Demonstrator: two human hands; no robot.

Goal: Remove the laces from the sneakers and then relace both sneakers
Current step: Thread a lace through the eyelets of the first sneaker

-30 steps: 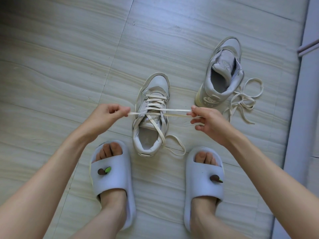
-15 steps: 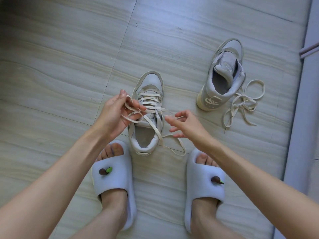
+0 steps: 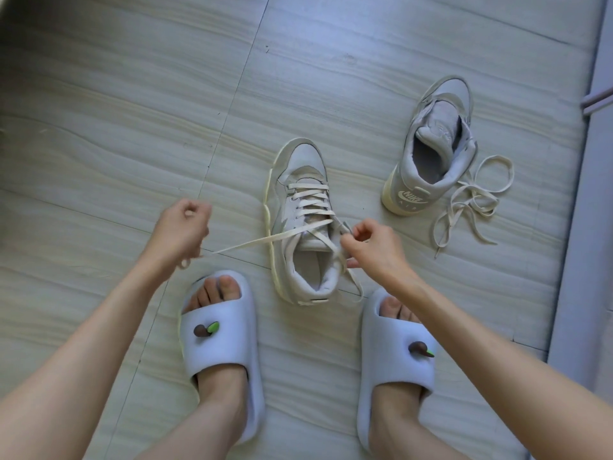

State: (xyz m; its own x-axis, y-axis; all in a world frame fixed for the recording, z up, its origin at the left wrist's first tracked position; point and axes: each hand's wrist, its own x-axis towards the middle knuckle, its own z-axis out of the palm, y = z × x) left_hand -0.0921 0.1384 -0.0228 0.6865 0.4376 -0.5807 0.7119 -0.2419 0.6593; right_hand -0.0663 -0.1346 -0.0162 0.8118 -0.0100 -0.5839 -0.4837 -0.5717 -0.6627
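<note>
Change: left hand [image 3: 182, 227] swung out to the left from over the eyelets half a second back, dragging the lace [image 3: 252, 242] taut across the near sneaker [image 3: 303, 224].
Meaning: another crossing likely pulled snug; several rows laced, top eyelets apparently left to do.
Left fingers: curled tight round the lace end, a short tail dangling below the fist.
Right hand [image 3: 373, 242]: moved in against the right side of the shoe's collar.
Right fingers: thumb and forefinger pinched, seemingly on the other lace strand at the upper eyelets; exact contact hard to make out.
Near sneaker: upright on the floor [image 3: 132, 127], between the two slippered feet, toe pointing away.
Far sneaker [image 3: 431, 151]: well apart to the right, bare of lace, tongue flopped open.
Loose lace [image 3: 471, 200]: heaped just beside the far sneaker, waiting its turn.
</note>
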